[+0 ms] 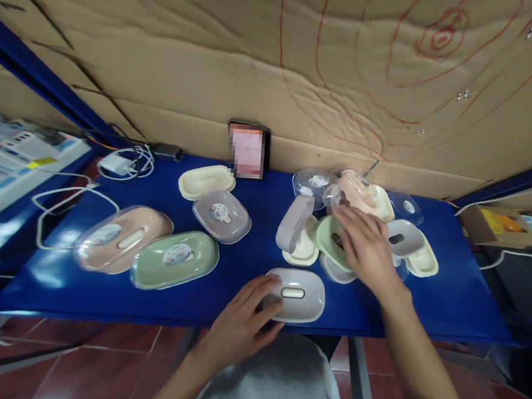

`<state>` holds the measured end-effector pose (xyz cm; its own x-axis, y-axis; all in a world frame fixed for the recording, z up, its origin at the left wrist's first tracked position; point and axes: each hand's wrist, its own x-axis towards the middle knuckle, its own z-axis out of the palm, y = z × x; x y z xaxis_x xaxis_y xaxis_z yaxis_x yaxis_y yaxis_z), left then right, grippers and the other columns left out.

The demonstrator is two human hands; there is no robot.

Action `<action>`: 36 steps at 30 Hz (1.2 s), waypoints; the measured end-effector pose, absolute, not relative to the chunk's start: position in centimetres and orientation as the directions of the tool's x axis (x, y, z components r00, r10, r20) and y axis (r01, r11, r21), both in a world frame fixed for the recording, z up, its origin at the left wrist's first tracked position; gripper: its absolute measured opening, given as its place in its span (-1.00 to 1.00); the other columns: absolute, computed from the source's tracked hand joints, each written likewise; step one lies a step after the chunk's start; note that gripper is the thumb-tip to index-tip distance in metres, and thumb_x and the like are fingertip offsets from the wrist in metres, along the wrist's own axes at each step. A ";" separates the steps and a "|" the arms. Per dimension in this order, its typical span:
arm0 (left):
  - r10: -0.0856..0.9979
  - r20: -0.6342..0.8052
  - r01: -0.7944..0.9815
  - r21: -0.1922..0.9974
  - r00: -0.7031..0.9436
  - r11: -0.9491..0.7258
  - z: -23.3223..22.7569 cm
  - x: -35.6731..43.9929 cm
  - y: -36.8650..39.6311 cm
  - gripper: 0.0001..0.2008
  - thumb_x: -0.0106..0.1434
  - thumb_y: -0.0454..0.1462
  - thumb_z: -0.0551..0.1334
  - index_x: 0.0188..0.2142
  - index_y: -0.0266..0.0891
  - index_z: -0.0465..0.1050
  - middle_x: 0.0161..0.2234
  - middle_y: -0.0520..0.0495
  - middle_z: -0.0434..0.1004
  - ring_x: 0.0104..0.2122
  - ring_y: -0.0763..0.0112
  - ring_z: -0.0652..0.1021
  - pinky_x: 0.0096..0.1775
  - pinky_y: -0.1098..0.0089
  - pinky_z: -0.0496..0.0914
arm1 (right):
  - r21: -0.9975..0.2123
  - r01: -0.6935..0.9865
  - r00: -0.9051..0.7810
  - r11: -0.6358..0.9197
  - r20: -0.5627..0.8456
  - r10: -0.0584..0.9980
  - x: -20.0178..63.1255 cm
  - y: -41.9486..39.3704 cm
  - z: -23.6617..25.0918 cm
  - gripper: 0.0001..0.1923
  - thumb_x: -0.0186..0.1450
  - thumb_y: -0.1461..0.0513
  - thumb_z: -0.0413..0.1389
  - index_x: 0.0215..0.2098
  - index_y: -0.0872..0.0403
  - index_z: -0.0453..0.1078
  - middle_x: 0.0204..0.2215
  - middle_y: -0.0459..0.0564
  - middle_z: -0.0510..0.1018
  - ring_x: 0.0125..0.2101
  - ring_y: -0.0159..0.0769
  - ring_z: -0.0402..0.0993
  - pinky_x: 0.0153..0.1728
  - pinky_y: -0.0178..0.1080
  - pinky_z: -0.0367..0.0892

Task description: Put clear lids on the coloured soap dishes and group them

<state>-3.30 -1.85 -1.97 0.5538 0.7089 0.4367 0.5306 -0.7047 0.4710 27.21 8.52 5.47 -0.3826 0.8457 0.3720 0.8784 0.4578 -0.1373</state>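
In front of me a grey oval dish, resembling a soap dish (308, 306), lies on the blue table with a cream oblong piece (293, 293) in its middle slot. My left hand (246, 323) holds its left end, fingers on the rim and thumb at the near side. My right hand (370, 243) reaches over a green dish (325, 237), fingers stretched towards the pile behind it. A clear lid (332, 199) is near those fingertips; contact with it cannot be made out. Beside the green dish a grey piece (293, 222) leans on a cream dish (305, 251).
Left on the table are a pink dish (121, 241), a green dish (165, 271), a grey dish (232, 221) and a cream dish (198, 182). A tablet (247, 151) leans on the cardboard wall (165, 77). White cables (42, 208) and a charger (118, 165) lie left.
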 end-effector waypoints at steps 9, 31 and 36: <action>0.751 0.411 0.549 0.513 0.517 -0.660 -1.8 -3.5 -1.8 -0.75 0.41 -0.31 0.34 0.06 -0.18 0.52 0.28 -0.31 0.43 0.33 -0.05 0.46 0.22 -0.01 0.56 | 0.074 0.925 -0.380 0.373 0.161 0.911 25.1 19.7 5.5 -0.29 0.57 -0.04 -0.04 0.52 0.21 0.12 0.42 0.48 0.30 0.45 0.26 0.18 0.39 0.53 -0.28; 0.771 0.370 0.490 0.610 0.519 -0.623 -2.1 -3.6 -1.5 -0.72 0.42 -0.31 0.34 0.10 -0.17 0.46 0.37 -0.32 0.30 0.41 -0.05 0.36 0.31 -0.10 0.48 | -0.294 0.787 -0.514 0.542 0.173 0.840 25.8 17.1 6.0 -0.38 0.48 -0.10 0.17 0.38 -0.01 0.39 0.34 0.18 0.47 0.33 0.06 0.41 0.36 0.16 0.29; 0.781 0.368 0.493 0.620 0.504 -0.611 -2.1 -3.6 -1.5 -0.71 0.41 -0.30 0.35 0.10 -0.16 0.47 0.37 -0.30 0.30 0.41 -0.04 0.36 0.32 -0.09 0.47 | -0.424 0.738 -0.492 0.525 0.193 0.849 25.8 18.4 5.9 -0.48 0.53 -0.08 0.10 0.35 -0.07 0.45 0.28 0.09 0.55 0.29 -0.03 0.47 0.32 0.10 0.36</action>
